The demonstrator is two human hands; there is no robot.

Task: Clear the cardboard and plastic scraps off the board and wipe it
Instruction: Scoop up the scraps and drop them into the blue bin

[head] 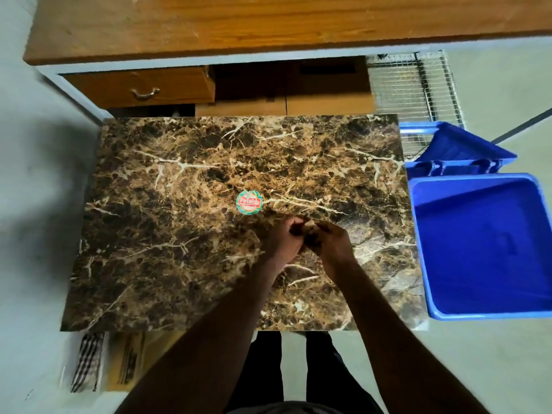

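Head view: both hands meet over the brown marble-patterned board (179,234), left hand (282,239) and right hand (328,242) pinching small tan scraps (309,226) together. A round red-and-green sticker (249,202) lies just beyond; a blue plastic bin (424,264) sits beside the board.

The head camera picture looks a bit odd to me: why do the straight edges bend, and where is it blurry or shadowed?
Head view: the wide-angle lens bows the marble-patterned board and the wooden desk; the left edge is smeared by blur; a soft shadow darkens the floor left of the board; the left hand and right hand are dim, so the scrap between them is unclear.
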